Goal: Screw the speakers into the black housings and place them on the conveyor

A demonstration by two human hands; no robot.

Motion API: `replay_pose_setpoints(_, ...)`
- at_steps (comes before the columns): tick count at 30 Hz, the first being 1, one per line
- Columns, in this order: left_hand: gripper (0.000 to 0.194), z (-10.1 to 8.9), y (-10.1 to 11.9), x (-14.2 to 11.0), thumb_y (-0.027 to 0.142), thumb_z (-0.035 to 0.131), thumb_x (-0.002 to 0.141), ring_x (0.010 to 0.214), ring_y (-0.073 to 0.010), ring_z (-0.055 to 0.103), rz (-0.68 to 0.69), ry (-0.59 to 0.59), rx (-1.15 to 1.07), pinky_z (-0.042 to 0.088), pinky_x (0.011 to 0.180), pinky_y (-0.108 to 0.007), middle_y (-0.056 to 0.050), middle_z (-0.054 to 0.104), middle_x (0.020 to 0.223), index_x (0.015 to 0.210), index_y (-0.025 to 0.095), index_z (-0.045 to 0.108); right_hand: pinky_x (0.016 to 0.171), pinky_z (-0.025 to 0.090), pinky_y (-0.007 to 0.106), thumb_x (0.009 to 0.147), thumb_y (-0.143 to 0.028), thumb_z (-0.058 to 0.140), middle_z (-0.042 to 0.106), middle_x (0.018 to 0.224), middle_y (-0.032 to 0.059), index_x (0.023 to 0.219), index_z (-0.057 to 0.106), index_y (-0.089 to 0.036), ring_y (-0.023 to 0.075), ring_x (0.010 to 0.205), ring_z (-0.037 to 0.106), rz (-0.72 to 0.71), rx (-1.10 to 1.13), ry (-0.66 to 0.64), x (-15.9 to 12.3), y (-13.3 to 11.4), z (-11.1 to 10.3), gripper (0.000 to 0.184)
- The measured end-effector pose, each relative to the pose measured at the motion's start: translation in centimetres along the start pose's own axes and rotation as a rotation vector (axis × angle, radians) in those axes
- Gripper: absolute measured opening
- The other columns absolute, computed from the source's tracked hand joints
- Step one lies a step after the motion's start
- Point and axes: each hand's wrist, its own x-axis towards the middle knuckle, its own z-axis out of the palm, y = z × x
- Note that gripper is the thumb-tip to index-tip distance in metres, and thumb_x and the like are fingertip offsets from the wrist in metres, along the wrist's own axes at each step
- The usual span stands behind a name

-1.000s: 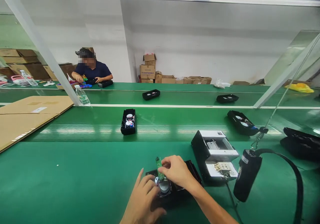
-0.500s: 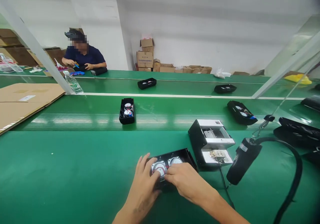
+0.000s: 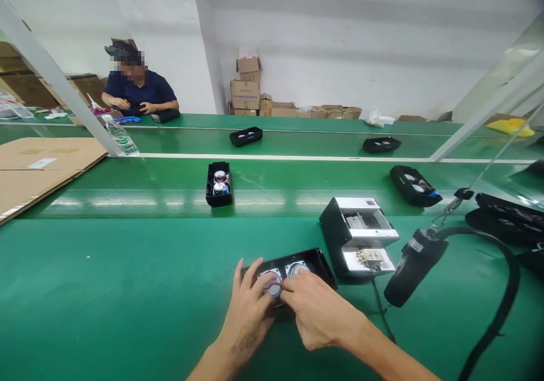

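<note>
In front of me a black speaker box (image 3: 317,262) lies tilted on the green bench, its inside facing up. Two round speakers with pale backs are set in it, a left speaker (image 3: 274,289) and a right speaker (image 3: 296,269). My left hand (image 3: 249,313) reaches over the box's left end, with thumb and index finger closed about the left speaker and the other fingers spread. A thin red wire (image 3: 278,282) runs over this speaker to the pinched fingertips of my right hand (image 3: 317,307), which partly cover the right speaker.
A black-and-white machine (image 3: 359,239) stands right of the box. Beside it a black electric screwdriver (image 3: 415,267) hangs from a cable. More speaker boxes, one (image 3: 219,184) among them, lie on the green belt. A co-worker (image 3: 142,89) sits across; flat cardboard (image 3: 46,165) lies left.
My right hand has shifted slightly, its wrist turning while its fingers stay pinched at the wire. My left fingers have moved a little over the left speaker. The view has tilted slightly.
</note>
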Motion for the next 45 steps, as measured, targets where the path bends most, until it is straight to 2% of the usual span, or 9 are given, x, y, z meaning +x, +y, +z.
replay_pose_setpoints(3, 0.034, -0.6, -0.5, 1.3, 0.009, 0.082, 0.072, 0.144, -0.0397, 0.046, -0.079, -0.076, -0.073, 0.019, 0.122, -0.072, -0.002, 0.074, 0.124, 0.099, 0.029, 0.075, 0.081, 0.045, 0.041, 0.081, -0.014, 0.061, 0.067, 0.112, 0.0138, 0.111, 0.064, -0.014, 0.0268, 0.088, 0.060, 0.061, 0.043, 0.043, 0.0, -0.4, 0.2, 0.029)
replay_pose_setpoints(7, 0.022, -2.8, -2.6, 5.4, 0.025, 0.093, 0.062, 0.130, -0.0365, 0.057, -0.317, -0.355, -0.286, 0.038, 0.114, -0.056, -0.002, 0.073, 0.120, 0.072, 0.024, 0.073, 0.089, 0.044, 0.039, 0.085, -0.002, 0.055, 0.069, 0.112, 0.0117, 0.118, 0.067, -0.016, 0.0258, 0.098, 0.062, 0.130, 0.195, 0.034, 1.8, 0.8, -1.5, 0.038)
replay_pose_setpoints(10, 0.032, -3.9, -4.9, 8.1, 0.040, 0.095, 0.058, 0.106, -0.0262, 0.067, -0.403, -0.461, -0.387, 0.051, 0.097, -0.038, -0.001, 0.072, 0.119, 0.068, 0.022, 0.071, 0.070, 0.041, 0.029, 0.079, -0.008, 0.065, 0.072, 0.097, 0.0077, 0.105, 0.072, -0.017, 0.0220, 0.084, 0.064, 0.179, 0.313, -0.022, 4.1, 2.6, -3.8, 0.028)
replay_pose_setpoints(13, 0.040, -4.0, -6.4, 9.3, 0.048, 0.096, 0.054, 0.098, -0.0225, 0.069, -0.451, -0.506, -0.420, 0.053, 0.086, -0.031, -0.001, 0.073, 0.117, 0.072, 0.022, 0.071, 0.055, 0.033, 0.026, 0.072, -0.016, 0.075, 0.071, 0.087, 0.0037, 0.101, 0.075, -0.020, 0.0187, 0.074, 0.062, 0.163, 0.373, -0.074, 5.7, 4.3, -5.2, 0.029)
replay_pose_setpoints(20, 0.051, -4.1, -6.4, 9.6, 0.046, 0.097, 0.049, 0.094, -0.0219, 0.069, -0.531, -0.551, -0.459, 0.050, 0.075, -0.027, 0.001, 0.075, 0.103, 0.086, 0.024, 0.070, 0.052, 0.032, 0.024, 0.067, -0.025, 0.081, 0.061, 0.072, -0.0025, 0.089, 0.073, -0.019, 0.0139, 0.064, 0.054, 0.165, 0.447, -0.120, 6.5, 5.0, -5.4, 0.024)
replay_pose_setpoints(28, 0.050, -3.9, -6.2, 9.4, 0.046, 0.097, 0.049, 0.084, -0.0198, 0.068, -0.578, -0.572, -0.491, 0.048, 0.070, -0.027, 0.003, 0.072, 0.084, 0.081, 0.023, 0.066, 0.050, 0.025, 0.028, 0.068, -0.032, 0.082, 0.060, 0.069, -0.0010, 0.083, 0.072, -0.019, 0.0145, 0.059, 0.050, 0.111, 0.409, -0.122, 6.6, 4.4, -5.3, 0.022)
replay_pose_setpoints(34, 0.045, -4.0, -6.0, 9.5, 0.041, 0.095, 0.048, 0.080, -0.0181, 0.065, -0.593, -0.574, -0.500, 0.047, 0.068, -0.026, 0.003, 0.071, 0.085, 0.076, 0.023, 0.065, 0.052, 0.025, 0.029, 0.069, -0.029, 0.079, 0.065, 0.070, -0.0013, 0.080, 0.074, -0.020, 0.0143, 0.061, 0.053, 0.105, 0.391, -0.058, 6.6, 4.3, -4.2, 0.015)
replay_pose_setpoints(41, 0.042, -4.3, -5.5, 9.9, 0.044, 0.095, 0.047, 0.084, -0.0169, 0.062, -0.580, -0.567, -0.505, 0.045, 0.064, -0.026, 0.001, 0.069, 0.100, 0.060, 0.021, 0.063, 0.054, 0.022, 0.032, 0.063, -0.022, 0.073, 0.054, 0.053, -0.0009, 0.069, 0.074, -0.022, 0.0158, 0.054, 0.045, 0.187, 0.338, -0.004, 7.3, 4.1, -2.7, 0.007)
replay_pose_setpoints(45, 0.040, -4.3, -5.5, 9.8, 0.042, 0.095, 0.047, 0.080, -0.0170, 0.063, -0.581, -0.561, -0.499, 0.047, 0.065, -0.026, 0.003, 0.068, 0.089, 0.064, 0.022, 0.064, 0.054, 0.023, 0.032, 0.064, -0.021, 0.071, 0.055, 0.054, -0.0004, 0.068, 0.072, -0.022, 0.0155, 0.054, 0.045, 0.186, 0.333, 0.012, 6.9, 3.5, -3.0, 0.004)
